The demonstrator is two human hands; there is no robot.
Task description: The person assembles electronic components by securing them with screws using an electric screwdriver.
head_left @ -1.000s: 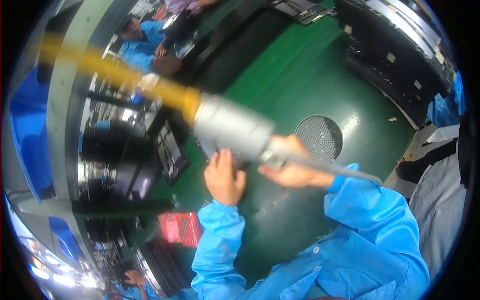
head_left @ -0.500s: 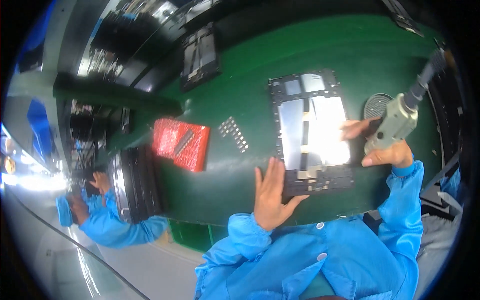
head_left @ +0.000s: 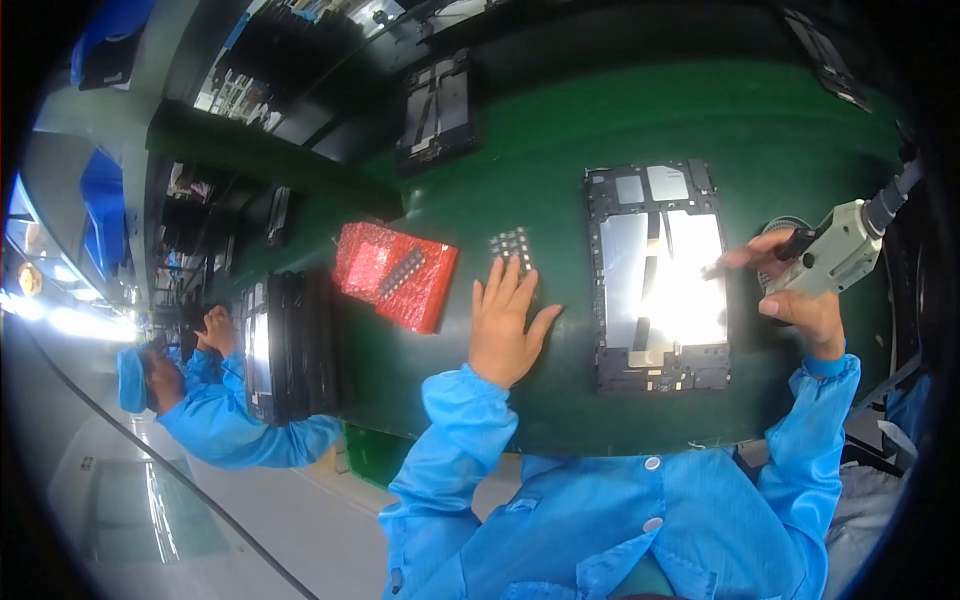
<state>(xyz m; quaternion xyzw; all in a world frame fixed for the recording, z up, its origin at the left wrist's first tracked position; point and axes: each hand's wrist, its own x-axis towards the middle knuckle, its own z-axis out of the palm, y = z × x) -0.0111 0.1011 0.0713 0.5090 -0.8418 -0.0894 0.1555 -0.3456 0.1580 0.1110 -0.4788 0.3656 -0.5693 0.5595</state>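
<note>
On the green bench lies a flat black device frame (head_left: pixel 612 372) with silver panels, bright with glare on its right side. My right hand (head_left: pixel 812 318) holds a pale grey gun-shaped tool (head_left: pixel 835 252) on a grey hose, just right of the frame; the thumb and fingers are around its body. My left hand (head_left: pixel 508 335) lies palm down with fingers stretched out, left of the frame. Its fingertips reach the near end of a small sheet of silver-square pieces (head_left: pixel 508 240) and partly cover it.
Red bubble-wrap packaging (head_left: pixel 425 300) with a dark strip (head_left: pixel 402 273) on top lies at left. Beside it stands a stack of black frames (head_left: pixel 290 350). Another frame (head_left: pixel 437 110) lies farther back. A round mesh-like dish (head_left: pixel 785 226) sits behind the tool. A co-worker (head_left: pixel 225 420) sits at far left.
My left hand has left the frame's lower left corner and moved left and away from me to the silver-square sheet. The right hand still holds the tool. The whole view has shifted.
</note>
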